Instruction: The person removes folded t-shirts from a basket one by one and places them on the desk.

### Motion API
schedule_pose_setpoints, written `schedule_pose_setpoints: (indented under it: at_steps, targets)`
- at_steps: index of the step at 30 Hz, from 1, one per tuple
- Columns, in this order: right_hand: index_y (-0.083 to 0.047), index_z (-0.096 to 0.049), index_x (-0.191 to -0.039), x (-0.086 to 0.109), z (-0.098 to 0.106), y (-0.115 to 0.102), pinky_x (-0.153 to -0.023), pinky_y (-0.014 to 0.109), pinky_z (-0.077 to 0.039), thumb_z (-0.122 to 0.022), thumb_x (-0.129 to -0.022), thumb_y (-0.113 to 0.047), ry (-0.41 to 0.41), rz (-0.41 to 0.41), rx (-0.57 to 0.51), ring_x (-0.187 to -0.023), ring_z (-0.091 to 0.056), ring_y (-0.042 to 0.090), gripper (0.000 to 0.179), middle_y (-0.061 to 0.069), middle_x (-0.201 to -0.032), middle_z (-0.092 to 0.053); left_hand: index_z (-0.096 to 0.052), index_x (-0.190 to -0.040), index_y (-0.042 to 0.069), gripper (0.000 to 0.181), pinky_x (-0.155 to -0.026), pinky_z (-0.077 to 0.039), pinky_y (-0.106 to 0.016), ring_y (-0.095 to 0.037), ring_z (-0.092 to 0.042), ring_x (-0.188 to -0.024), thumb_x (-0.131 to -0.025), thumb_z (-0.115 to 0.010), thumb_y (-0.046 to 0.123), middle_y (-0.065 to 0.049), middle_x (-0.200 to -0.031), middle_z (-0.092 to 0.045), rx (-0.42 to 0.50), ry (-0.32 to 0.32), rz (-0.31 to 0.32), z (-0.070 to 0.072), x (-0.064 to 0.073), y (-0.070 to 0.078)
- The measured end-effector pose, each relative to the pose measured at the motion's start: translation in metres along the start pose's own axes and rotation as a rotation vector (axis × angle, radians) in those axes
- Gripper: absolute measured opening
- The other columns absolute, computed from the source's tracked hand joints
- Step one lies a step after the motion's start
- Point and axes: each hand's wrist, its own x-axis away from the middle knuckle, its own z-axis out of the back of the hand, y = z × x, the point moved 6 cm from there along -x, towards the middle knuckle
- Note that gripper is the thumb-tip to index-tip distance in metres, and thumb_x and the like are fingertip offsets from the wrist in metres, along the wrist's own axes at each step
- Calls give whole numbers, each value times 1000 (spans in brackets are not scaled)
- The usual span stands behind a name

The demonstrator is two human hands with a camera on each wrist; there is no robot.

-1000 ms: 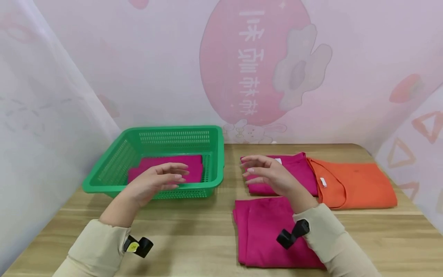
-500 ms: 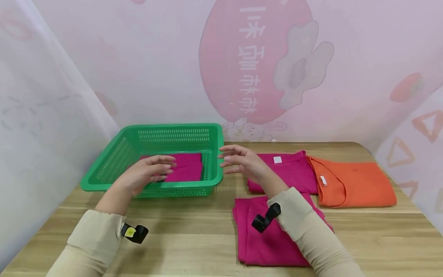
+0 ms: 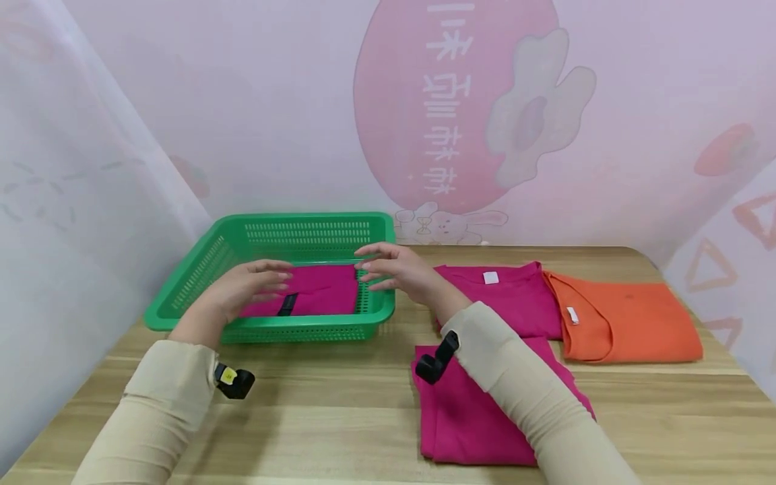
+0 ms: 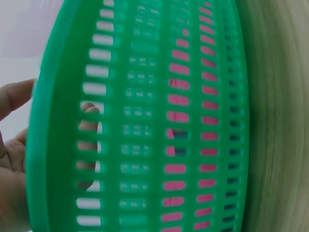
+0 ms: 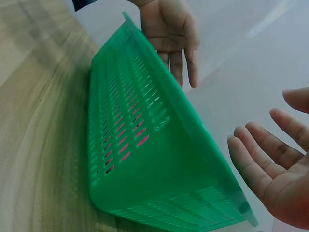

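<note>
A green plastic basket [image 3: 303, 330] stands at the back left of the table, with a folded magenta garment [image 3: 327, 289] lying inside; a small dark tag shows on the cloth. Over the basket's near rim, my left hand [image 3: 242, 288] hovers with relaxed fingers and holds nothing. My right hand [image 3: 400, 273] is at the basket's right rim, fingers loosely spread, palm turned toward the left hand. In the right wrist view both hands appear above the rim, apart from each other. Through the slots of the basket wall [image 4: 145, 116] the left wrist view shows pink cloth.
Right of the basket lie a folded magenta garment [image 3: 515, 300] with a white label and a folded orange garment [image 3: 649, 323]. Nearer, another folded magenta garment [image 3: 473, 417] lies partly under my right forearm. A printed curtain [image 3: 291, 101] hangs behind the wooden table [image 3: 327, 431].
My right hand has moved left, from above the back magenta garment to the basket's right rim. The left hand has shifted slightly left and up, uncovering more of the cloth in the basket.
</note>
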Motion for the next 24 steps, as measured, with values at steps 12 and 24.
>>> schedule_pose_setpoints:
  at_steps: [12, 24]
  targets:
    - [-3, -48, -118, -22, -18, 12, -81, 39, -43, -52, -86, -11, 48, -115, 128, -90, -55, 22, 33, 11, -113, -50, -22, -133, -4, 57, -95, -26, -46, -40, -27, -118, -91, -43, 26, -27, -133, -24, -104, 48, 59, 29, 2, -21]
    - [-6, -53, -112, -40, -31, 37, -81, 40, -43, -54, -85, -14, 159, -252, 233, -99, -49, 31, 28, 6, -100, -54, -21, -130, -12, 61, -89, -31, -51, -46, -28, -113, -91, -37, 32, -34, -128, -23, -308, 73, 201, 45, -4, -46]
